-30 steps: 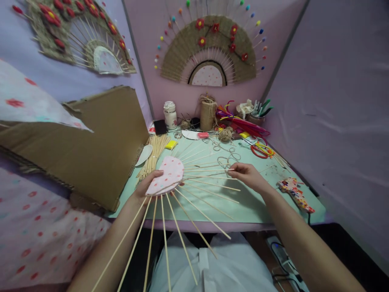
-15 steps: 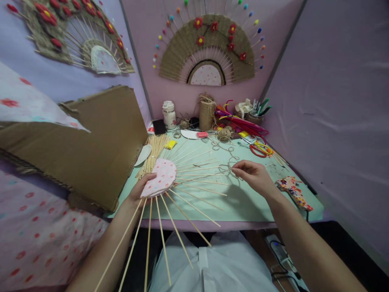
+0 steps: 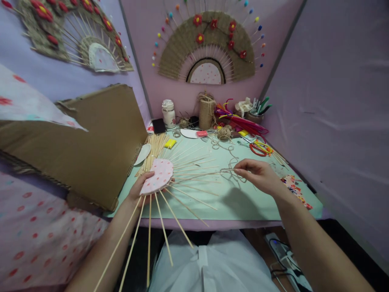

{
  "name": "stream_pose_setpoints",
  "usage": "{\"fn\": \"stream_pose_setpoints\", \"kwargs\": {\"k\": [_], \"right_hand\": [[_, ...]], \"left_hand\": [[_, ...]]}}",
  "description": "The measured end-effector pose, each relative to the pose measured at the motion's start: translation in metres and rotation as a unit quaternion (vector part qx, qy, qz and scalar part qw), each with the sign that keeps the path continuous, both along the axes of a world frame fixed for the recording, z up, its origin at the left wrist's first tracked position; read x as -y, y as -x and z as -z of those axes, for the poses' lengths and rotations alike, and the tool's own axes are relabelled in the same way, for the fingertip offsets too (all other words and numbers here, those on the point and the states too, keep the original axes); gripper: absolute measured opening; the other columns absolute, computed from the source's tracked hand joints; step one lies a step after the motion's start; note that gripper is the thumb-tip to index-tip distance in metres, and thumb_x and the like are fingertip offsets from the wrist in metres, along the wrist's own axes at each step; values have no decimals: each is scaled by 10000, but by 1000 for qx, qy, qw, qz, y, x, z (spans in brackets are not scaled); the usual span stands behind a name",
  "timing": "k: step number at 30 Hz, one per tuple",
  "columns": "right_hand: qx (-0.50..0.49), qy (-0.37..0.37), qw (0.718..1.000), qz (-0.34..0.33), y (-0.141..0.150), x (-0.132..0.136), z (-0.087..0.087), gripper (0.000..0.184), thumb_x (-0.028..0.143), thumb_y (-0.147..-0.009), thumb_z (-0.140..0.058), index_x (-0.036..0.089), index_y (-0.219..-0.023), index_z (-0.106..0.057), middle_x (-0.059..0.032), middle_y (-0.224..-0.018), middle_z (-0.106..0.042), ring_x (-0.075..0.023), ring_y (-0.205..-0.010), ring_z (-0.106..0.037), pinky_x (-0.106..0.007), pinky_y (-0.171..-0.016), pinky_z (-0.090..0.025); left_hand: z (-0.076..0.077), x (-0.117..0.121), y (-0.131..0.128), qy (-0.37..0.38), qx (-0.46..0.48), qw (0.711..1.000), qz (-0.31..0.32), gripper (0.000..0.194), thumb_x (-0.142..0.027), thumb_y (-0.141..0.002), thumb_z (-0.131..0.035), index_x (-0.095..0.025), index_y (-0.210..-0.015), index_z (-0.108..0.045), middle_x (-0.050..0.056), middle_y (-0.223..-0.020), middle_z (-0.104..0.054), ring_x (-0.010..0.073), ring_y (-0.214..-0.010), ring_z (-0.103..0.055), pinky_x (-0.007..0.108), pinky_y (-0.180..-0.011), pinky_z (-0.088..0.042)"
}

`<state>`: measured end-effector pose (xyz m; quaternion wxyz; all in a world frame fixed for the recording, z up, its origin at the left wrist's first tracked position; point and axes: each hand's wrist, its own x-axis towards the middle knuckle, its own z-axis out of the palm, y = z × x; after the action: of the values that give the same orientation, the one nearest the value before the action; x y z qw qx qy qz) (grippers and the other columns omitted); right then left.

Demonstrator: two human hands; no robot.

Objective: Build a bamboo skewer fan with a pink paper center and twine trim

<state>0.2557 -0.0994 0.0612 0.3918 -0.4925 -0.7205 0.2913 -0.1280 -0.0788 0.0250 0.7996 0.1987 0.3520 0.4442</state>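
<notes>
My left hand (image 3: 142,187) grips a fan frame (image 3: 158,175) by its half-round centre, covered in white fabric with red dots. My thumb lies on top and the other fingers are mostly beneath. Thin wooden sticks (image 3: 179,232) spread from its curved edge, toward me and to the right. My right hand (image 3: 253,174) pinches a strand of twine (image 3: 209,174), held nearly straight between the fan's edge and my fingertips. Loose loops of the same twine trail over the table behind the fingers.
A bundle of sticks (image 3: 156,147) and a yellow packet (image 3: 170,143) lie beyond the fan. At the back stand a white jar (image 3: 168,114) and a twine spool (image 3: 207,113). Scissors (image 3: 258,149) and a patterned glue gun (image 3: 296,190) lie right. Cardboard (image 3: 106,138) leans left.
My right hand has moved slightly right with the twine. The fan frame has shifted a little left and turned slightly in my left hand.
</notes>
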Motion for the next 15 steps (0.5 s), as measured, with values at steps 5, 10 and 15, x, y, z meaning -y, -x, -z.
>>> {"fn": "stream_pose_setpoints", "kwargs": {"k": [5, 10, 15], "right_hand": [[-7, 1, 1000, -12, -8, -12, -6, 338, 529, -799, -650, 193, -808, -682, -54, -738, -656, -174, -679, -556, -288, -595, -440], [7, 32, 998, -50, -16, -33, -6, 344, 537, -774, -672, 201, -837, -705, -47, -786, -672, -162, -679, -565, -280, -604, -445], [37, 72, 994, -77, -31, -53, 1, 392, 570, -735, -680, 202, -865, -714, -48, -805, -697, -167, -676, -593, -279, -595, -451]], "left_hand": [[13, -3, 5, 41, -32, 997, 53, 540, -143, -864, -472, 36, -1374, -442, 224, -870, -746, 298, -689, -739, 370, -594, -621], [8, 2, -10, 57, -39, 991, 118, 401, -79, -826, -527, 29, -1205, -604, 204, -802, -749, 287, -683, -738, 334, -601, -610], [2, 0, -25, 9, -52, 990, 132, 221, -27, -772, -609, -54, -971, -701, 180, -853, -756, 243, -685, -737, 283, -630, -599]]}}
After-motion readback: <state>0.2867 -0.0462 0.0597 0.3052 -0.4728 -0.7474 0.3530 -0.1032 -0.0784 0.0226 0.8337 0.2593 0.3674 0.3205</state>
